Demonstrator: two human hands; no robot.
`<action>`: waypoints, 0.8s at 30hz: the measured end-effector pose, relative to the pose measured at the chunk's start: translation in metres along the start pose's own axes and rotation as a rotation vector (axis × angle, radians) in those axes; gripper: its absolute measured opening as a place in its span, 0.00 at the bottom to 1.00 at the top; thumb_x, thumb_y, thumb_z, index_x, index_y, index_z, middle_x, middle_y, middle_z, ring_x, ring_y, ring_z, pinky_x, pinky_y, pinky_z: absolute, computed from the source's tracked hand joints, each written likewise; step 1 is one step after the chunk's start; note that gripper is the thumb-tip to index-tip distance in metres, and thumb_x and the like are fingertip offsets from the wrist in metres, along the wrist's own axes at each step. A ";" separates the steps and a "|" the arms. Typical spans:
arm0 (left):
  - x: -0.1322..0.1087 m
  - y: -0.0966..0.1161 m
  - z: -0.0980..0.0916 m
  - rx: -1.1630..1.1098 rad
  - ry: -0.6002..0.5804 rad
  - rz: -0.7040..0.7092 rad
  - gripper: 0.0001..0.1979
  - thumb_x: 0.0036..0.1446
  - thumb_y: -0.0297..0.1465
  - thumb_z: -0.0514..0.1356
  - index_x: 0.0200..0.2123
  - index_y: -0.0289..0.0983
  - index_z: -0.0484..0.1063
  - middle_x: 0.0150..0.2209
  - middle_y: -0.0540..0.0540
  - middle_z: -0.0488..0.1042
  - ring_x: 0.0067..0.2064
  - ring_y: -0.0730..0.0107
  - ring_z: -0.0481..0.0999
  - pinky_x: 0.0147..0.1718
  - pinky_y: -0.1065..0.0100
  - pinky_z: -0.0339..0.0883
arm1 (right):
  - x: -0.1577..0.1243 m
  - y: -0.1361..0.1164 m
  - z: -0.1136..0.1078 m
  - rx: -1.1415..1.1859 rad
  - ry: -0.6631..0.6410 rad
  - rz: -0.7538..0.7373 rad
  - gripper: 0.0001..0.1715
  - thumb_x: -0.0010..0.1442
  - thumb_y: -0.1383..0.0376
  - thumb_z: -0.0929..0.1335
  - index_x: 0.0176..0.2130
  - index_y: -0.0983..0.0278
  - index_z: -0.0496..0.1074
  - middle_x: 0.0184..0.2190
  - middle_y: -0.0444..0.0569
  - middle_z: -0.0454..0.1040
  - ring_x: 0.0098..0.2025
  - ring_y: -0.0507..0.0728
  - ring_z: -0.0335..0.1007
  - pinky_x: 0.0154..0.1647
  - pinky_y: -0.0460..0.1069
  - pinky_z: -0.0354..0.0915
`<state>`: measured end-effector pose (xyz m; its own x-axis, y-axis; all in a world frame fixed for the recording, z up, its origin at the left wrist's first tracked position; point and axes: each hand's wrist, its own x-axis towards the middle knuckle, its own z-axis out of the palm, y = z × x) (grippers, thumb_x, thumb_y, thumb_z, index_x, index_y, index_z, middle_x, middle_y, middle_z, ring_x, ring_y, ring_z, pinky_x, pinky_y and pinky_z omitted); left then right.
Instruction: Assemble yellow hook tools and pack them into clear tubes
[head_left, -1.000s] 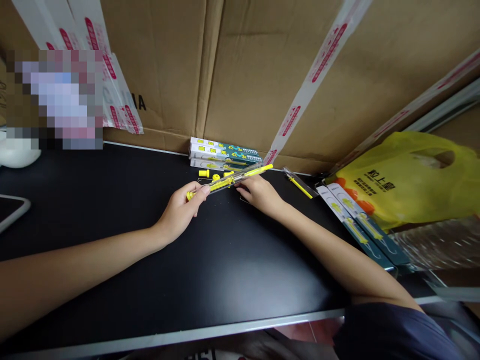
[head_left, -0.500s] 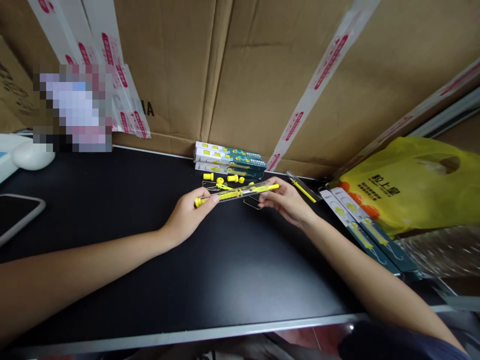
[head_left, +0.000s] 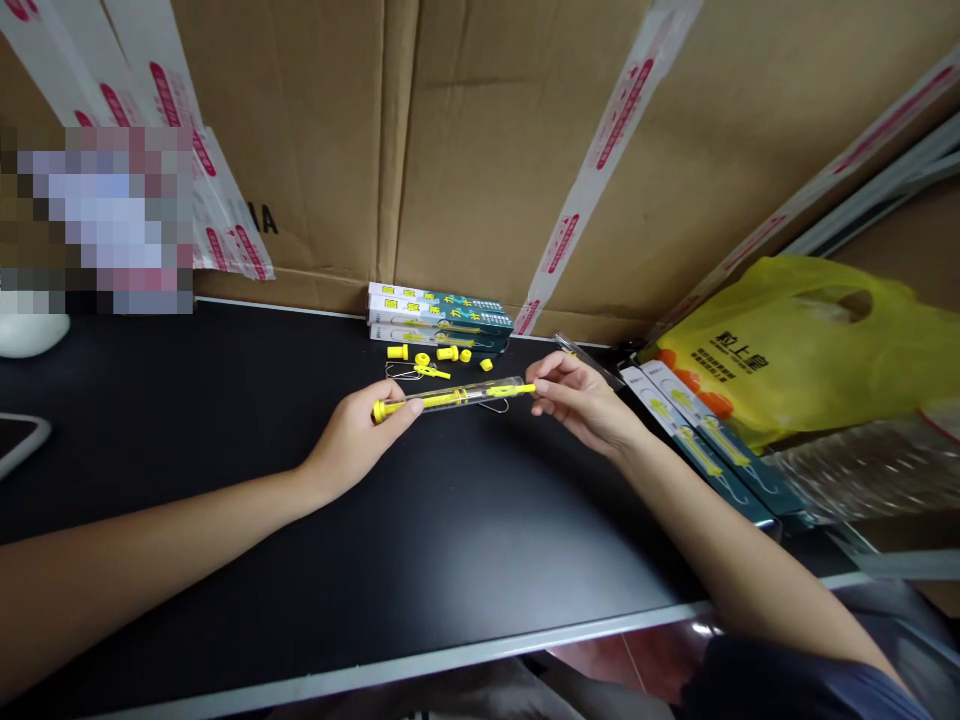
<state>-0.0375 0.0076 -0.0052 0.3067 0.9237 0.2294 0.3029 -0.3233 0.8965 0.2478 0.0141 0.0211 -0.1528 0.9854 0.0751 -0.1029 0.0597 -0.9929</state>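
Observation:
My left hand (head_left: pixel 361 425) is closed around the yellow-capped end of a clear-tube spring scale (head_left: pixel 450 398), held slightly tilted above the black table. Inside the tube a spring and yellow inner parts show. From its right end sticks a thin yellow rod (head_left: pixel 526 389), whose tip my right hand (head_left: pixel 581 400) pinches between thumb and fingers. Beyond the tube lie several small yellow caps and plugs (head_left: pixel 448 353), a yellow piece (head_left: pixel 431 372) and thin wire hooks (head_left: pixel 397 372). Another wire hook (head_left: pixel 495 406) shows partly beneath the tube.
Stacked spring scale boxes (head_left: pixel 439 318) stand against the large cardboard carton (head_left: pixel 480 150). Two more boxes (head_left: pixel 697 440) lie at the right, beside a yellow plastic bag (head_left: pixel 795 350). Another clear tube (head_left: pixel 585 358) lies behind my right hand. A phone (head_left: pixel 22 440) rests far left.
The view has shifted to the right. My right hand has moved from alongside the tube's end to the rod's tip, and more of the tube's right end shows. My left hand keeps its hold.

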 end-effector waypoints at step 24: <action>0.000 -0.001 0.001 0.031 -0.004 0.023 0.15 0.59 0.37 0.56 0.24 0.37 0.59 0.22 0.56 0.53 0.25 0.77 0.53 0.24 0.72 0.48 | -0.010 0.002 0.017 -0.111 -0.037 -0.089 0.14 0.47 0.66 0.76 0.32 0.64 0.70 0.31 0.44 0.71 0.30 0.49 0.67 0.25 0.43 0.72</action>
<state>-0.0370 0.0077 -0.0060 0.3176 0.9151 0.2485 0.3234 -0.3509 0.8788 0.2320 0.0012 0.0203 -0.1844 0.9689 0.1647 -0.0090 0.1659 -0.9861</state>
